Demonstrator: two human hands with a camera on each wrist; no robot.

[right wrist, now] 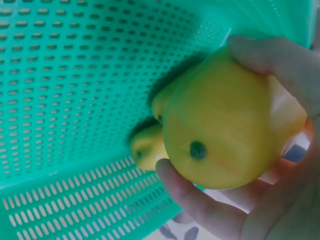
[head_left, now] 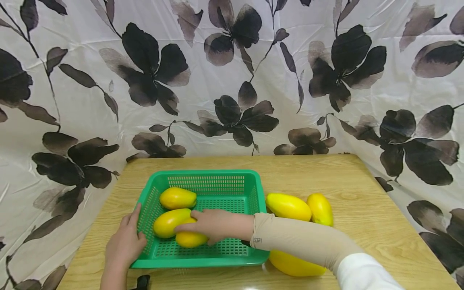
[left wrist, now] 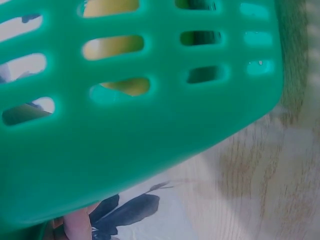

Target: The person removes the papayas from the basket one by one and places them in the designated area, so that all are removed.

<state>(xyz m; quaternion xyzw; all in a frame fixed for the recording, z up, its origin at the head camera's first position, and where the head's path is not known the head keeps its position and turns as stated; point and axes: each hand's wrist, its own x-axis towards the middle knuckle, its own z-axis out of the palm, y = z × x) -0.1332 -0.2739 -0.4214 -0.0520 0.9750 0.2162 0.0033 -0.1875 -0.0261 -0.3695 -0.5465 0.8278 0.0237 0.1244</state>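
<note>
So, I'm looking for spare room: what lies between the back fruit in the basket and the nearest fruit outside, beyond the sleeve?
Between the back fruit and the outside fruit, the head view shows bare basket floor, then the right basket wall.

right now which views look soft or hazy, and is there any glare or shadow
Head view: fairly crisp, with a small bright glare on the wooden table at the bottom edge; left wrist: hazy, the green basket close up and soft-edged; right wrist: also soft, pale sheen on the held papaya, dark shadows beside the papayas behind it.
</note>
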